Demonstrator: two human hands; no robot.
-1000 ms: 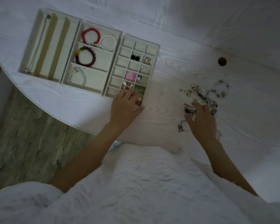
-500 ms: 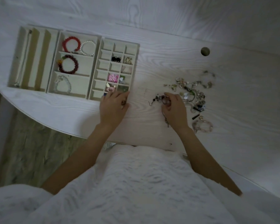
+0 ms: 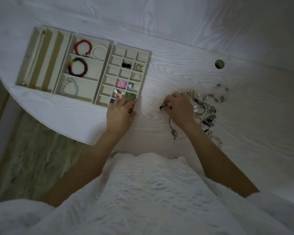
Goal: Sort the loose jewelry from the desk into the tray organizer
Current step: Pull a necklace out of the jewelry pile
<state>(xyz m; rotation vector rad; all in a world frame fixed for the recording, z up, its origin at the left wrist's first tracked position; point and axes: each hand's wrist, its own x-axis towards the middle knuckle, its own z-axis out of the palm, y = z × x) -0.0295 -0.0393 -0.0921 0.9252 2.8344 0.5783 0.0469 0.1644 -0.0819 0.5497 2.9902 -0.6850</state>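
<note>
A cream tray organizer (image 3: 148, 65) lies on the white desk in three sections. Its small-cell section holds earrings and a pink flower (image 3: 121, 83). The middle section holds a red bracelet (image 3: 81, 47), a pearl one (image 3: 98, 52), a dark red one (image 3: 77, 67) and a clear one (image 3: 70, 86). My left hand (image 3: 120, 114) rests with straight fingers on the tray's near right corner. My right hand (image 3: 178, 109) pinches a small dark piece (image 3: 162, 107) with a thin chain (image 3: 172, 128) trailing toward me. The loose jewelry pile (image 3: 205, 106) lies just right of that hand.
A round cable hole (image 3: 219, 64) sits in the desk at the back right. The desk's curved front edge (image 3: 58, 131) runs left of my left arm, with wooden floor below. The left tray section (image 3: 41, 60) has long slots with a necklace in one.
My right hand has left the pile and drawn a dark piece with a chain leftward onto bare desk. My left hand stays at the tray's corner. The view has shifted.
</note>
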